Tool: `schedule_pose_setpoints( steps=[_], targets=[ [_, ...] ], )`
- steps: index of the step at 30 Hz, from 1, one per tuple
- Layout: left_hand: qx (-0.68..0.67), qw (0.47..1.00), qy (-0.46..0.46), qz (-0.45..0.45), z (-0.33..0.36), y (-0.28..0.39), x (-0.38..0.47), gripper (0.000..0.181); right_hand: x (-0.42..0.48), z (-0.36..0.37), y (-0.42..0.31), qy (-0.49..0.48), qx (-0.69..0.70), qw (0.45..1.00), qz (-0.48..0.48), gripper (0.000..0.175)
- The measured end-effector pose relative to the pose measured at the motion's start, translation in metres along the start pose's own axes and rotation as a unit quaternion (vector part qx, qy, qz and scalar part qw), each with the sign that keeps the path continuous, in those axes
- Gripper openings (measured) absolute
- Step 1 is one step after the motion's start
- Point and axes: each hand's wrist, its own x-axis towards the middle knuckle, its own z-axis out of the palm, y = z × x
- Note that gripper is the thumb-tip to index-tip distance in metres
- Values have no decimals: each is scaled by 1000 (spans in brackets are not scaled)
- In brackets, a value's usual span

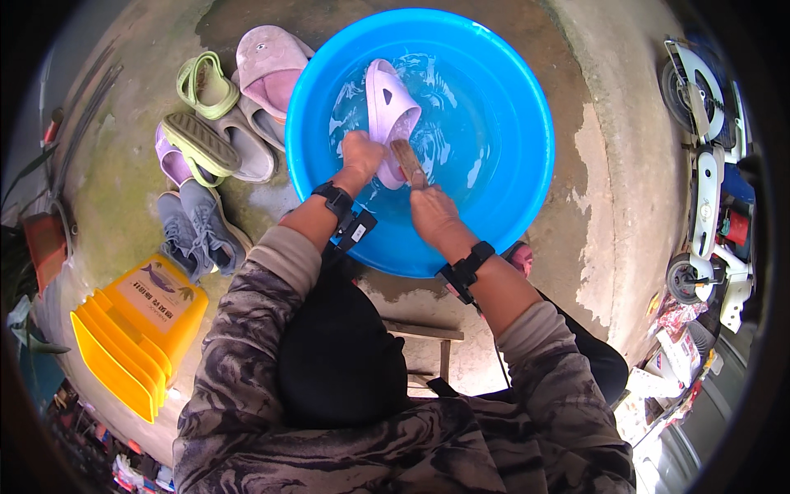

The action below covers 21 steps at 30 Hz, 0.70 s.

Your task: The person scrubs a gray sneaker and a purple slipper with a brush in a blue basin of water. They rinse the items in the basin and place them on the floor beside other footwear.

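A large blue plastic basin (515, 204) holding water stands before me on the floor. Over the water is a light purple slide slipper (387, 108), its toe opening facing right and down. My left hand (363, 154) grips the slipper's side edge. My right hand (434, 213) is closed around a wooden-backed brush (407, 159), whose head lies against the lower part of the slipper. The underside of the brush is mostly hidden. Both wrists wear black straps with small devices.
Left of the basin lie pink plush slippers (271, 62), green clogs (213, 89), grey slippers (247, 148), a purple slipper (170, 154) and grey sneakers (203, 222). Stacked yellow plastic containers (148, 309) stand lower left. A wooden stool (426, 331) is beneath me; a white scooter (706, 197) is far right.
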Motion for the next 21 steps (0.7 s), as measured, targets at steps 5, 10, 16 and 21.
schedule_pose_setpoints(
  steps=[5,10,16,21],
  targets=[
    [62,997,20,40,8,-7,6,18,14,15,5,3,-28,999,35,53],
    [88,995,22,44,6,-9,8,19,13,10,12,59,110,992,7,41],
    [19,999,26,28,5,-9,10,18,-40,-16,22,-7,249,968,-13,38],
    [-99,995,-26,-4,3,-3,8,14,-45,-14,18,2,176,984,-37,40]
  ],
)
